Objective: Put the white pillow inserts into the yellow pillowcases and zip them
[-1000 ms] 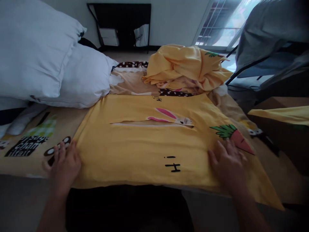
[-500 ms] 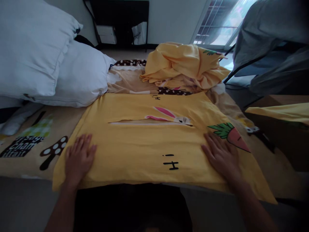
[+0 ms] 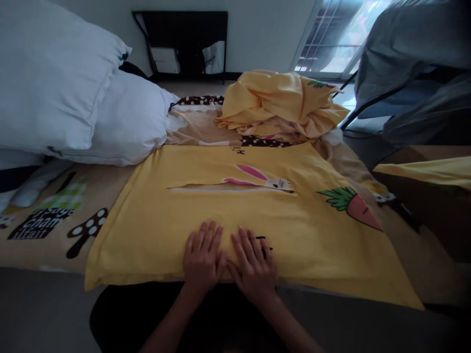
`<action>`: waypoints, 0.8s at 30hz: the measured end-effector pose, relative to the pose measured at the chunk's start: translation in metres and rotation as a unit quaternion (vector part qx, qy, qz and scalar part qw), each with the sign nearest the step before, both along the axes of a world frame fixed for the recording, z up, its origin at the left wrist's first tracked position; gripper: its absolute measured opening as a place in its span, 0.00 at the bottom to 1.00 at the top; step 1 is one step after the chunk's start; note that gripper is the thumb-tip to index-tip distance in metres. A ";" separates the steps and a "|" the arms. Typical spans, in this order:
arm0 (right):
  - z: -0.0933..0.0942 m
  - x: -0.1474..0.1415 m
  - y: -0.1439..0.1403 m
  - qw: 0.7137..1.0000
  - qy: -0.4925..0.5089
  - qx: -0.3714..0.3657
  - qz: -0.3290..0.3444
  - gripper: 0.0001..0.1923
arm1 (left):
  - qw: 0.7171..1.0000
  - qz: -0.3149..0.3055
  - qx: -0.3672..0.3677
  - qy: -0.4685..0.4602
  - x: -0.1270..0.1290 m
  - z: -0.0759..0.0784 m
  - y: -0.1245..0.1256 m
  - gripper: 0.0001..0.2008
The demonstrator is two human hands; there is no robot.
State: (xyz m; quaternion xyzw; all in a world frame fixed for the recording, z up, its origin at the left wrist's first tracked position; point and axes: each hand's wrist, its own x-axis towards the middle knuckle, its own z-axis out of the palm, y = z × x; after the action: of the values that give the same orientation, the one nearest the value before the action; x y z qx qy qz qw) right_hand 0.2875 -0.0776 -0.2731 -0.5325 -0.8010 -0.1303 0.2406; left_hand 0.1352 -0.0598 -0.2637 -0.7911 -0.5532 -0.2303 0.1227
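Note:
A yellow pillowcase (image 3: 176,215) with a rabbit, a carrot and "Hi" prints lies flat on the bed in front of me, its zip slit across the middle. My left hand (image 3: 202,257) and my right hand (image 3: 253,264) rest palm down, side by side, on its near middle edge. The fingers of both are spread and hold nothing. My right hand covers part of the "Hi" print.
Two white pillows (image 3: 73,98) are stacked at the left. A crumpled yellow cloth (image 3: 283,103) lies at the back of the patterned bedsheet (image 3: 47,220). A grey covered chair (image 3: 412,73) stands at the right. Another yellow cloth (image 3: 430,171) lies on a surface at far right.
Both hands have slid inward from the pillowcase's left and right sides to meet at its near middle edge.

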 end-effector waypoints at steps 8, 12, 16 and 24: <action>-0.002 0.014 -0.004 1.000 -0.027 0.002 -0.010 0.39 | 0.997 0.048 0.054 0.028 -0.035 -0.027 -0.015 0.35; -0.005 0.013 -0.004 1.000 -0.023 0.000 -0.009 0.39 | 0.997 0.047 0.053 0.031 -0.034 -0.029 -0.016 0.35; -0.005 0.016 -0.005 0.999 -0.030 0.003 -0.011 0.40 | 0.997 0.047 0.049 0.022 -0.036 -0.027 -0.016 0.34; -0.004 0.013 -0.007 0.999 -0.032 -0.005 0.000 0.39 | 0.998 0.032 0.051 0.034 -0.038 -0.030 -0.013 0.34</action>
State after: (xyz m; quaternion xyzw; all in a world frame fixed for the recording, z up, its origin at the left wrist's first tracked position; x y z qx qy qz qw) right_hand 0.3009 -0.0843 -0.2767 -0.5292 -0.8090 -0.1429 0.2123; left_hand 0.0976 -0.0725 -0.2936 -0.7730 -0.5612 -0.2275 0.1891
